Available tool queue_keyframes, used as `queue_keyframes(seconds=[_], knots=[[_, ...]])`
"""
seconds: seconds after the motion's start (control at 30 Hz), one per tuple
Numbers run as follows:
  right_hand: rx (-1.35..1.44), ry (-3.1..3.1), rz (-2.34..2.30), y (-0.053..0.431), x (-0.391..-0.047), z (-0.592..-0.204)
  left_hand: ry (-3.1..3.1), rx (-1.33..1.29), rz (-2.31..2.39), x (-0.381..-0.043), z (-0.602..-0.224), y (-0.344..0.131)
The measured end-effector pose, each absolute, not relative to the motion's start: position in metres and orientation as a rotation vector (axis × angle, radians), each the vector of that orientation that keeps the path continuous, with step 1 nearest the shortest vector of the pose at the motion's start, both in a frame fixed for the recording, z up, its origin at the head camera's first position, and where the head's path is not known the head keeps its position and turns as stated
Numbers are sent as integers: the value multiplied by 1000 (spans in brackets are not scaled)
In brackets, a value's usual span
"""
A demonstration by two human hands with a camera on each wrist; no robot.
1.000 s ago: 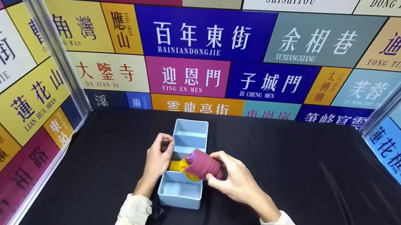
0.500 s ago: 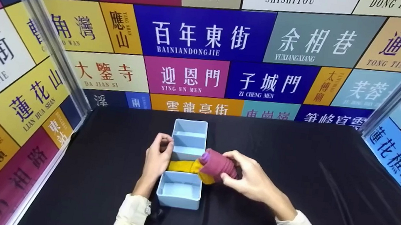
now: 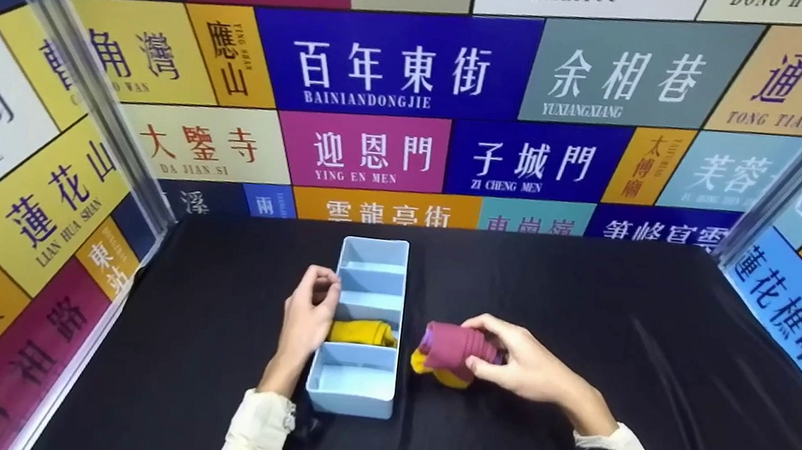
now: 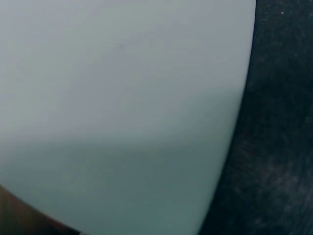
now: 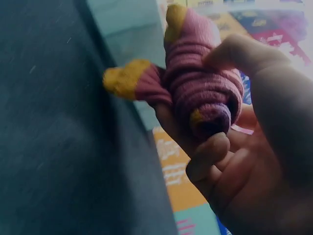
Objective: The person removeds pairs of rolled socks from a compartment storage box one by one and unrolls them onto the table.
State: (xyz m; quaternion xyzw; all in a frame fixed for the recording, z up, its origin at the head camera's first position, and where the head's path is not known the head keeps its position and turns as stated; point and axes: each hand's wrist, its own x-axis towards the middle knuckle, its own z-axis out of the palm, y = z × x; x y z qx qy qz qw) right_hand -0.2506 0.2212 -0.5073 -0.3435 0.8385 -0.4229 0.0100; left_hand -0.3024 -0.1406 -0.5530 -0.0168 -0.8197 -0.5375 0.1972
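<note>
Here the right hand (image 3: 525,364) is curling thumb and fingers round a maroon, rolled fabric bundle with mustard-yellow tips (image 3: 454,346), which is showing right of the pale-blue, oblong, compartmented box (image 3: 350,405), apart from it. The left hand (image 3: 308,312) is bending its fingers at the box's left rim; whether it's pinching, I can't tell. The bundle is looking light, soft, grippy, unbreakable: holding the rolled middle is promising security, while tugging a yellow tip is risking unrolling.
</note>
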Motion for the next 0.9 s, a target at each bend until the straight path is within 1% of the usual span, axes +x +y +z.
queue_keyframes(seconds=[0.1,0.27,0.4,0.47,0.67,0.9], knots=[[-1033,2530,-1355,223,-250,-509,-2285,-36,-1515,-302,-552,-143],[-1000,2409,-1372,226,-247,-495,-2277,-33,-1504,-301,-550,-144],[-967,2405,-1326,228,-248,-494,-2244,-66,-1359,-301,-545,-145],[-938,2437,-1322,231,-252,-502,-2206,-103,-1250,-301,-541,-145],[-881,2580,-1356,242,-267,-540,-2166,-318,-1024,-297,-526,-135],[-1106,2667,-1450,243,-270,-544,-2186,-635,-888,-278,-506,-100]])
